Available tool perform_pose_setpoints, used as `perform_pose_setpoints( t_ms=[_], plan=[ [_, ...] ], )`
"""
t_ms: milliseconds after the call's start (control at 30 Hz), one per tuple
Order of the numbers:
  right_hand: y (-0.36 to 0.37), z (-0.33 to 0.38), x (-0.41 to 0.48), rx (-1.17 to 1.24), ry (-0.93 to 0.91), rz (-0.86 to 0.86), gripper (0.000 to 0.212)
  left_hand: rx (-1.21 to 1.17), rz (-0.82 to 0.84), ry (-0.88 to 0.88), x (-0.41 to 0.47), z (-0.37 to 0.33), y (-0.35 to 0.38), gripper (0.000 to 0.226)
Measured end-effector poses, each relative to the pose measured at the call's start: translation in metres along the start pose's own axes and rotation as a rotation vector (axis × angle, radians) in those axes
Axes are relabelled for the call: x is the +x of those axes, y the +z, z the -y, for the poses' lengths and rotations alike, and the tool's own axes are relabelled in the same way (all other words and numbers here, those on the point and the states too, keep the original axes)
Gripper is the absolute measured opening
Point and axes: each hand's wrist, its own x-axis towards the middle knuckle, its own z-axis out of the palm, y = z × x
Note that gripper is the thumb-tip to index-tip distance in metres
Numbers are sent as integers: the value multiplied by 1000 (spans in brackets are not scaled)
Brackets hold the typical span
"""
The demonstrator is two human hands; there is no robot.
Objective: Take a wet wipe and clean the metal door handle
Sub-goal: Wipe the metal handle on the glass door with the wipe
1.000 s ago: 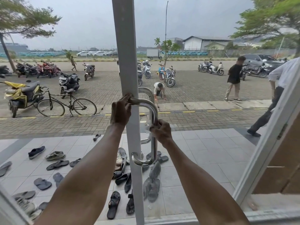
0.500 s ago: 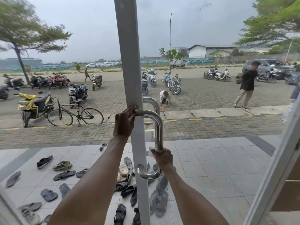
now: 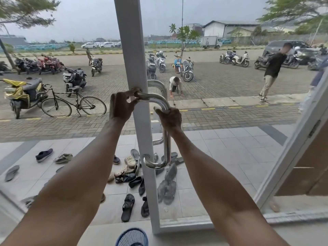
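A polished metal door handle (image 3: 166,148), a D-shaped bar, is fixed to the white frame (image 3: 131,50) of a glass door in front of me. My left hand (image 3: 122,105) is closed round the handle's top end where it meets the frame. My right hand (image 3: 169,119) is wrapped round the upper bend of the bar. Its palm covers the metal there, and no wet wipe shows from under it. The bar's lower part and bottom curve are bare and shiny. A matching outer handle (image 3: 158,86) shows through the glass.
Another door leaf (image 3: 292,151) stands open at the right. A blue mesh basket (image 3: 132,237) sits at the bottom edge by the door. Through the glass lie several sandals (image 3: 127,206) on a tiled porch, with parked motorbikes, a bicycle (image 3: 74,105) and people beyond.
My right hand slid down the bar to near its bottom curve, then back up to the upper bend. My left hand has kept its hold at the top.
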Motion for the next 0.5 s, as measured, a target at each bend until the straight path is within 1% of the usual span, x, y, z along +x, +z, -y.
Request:
perform_pose_setpoints(
  t_ms=[133, 200, 267, 333, 400, 500],
  plan=[
    [7, -40, -23, -55, 138, 85, 41, 40, -19, 38, 0, -3, -1, 40],
    [8, -62, -37, -96, 209, 184, 33, 44, -20, 56, -1, -5, -2, 39],
    [8, -75, -44, -113, 274, 223, 26, 53, -16, 59, 0, -4, -3, 39],
    [8, -73, -43, -135, 276, 214, 26, 56, -7, 52, 1, -3, -3, 41],
    [8, -64, -38, -164, 237, 199, 29, 65, -1, 50, 1, -3, -3, 42],
    [3, -39, -26, -124, 161, 131, 40, 70, 0, 57, 1, -2, -1, 42]
  ],
)
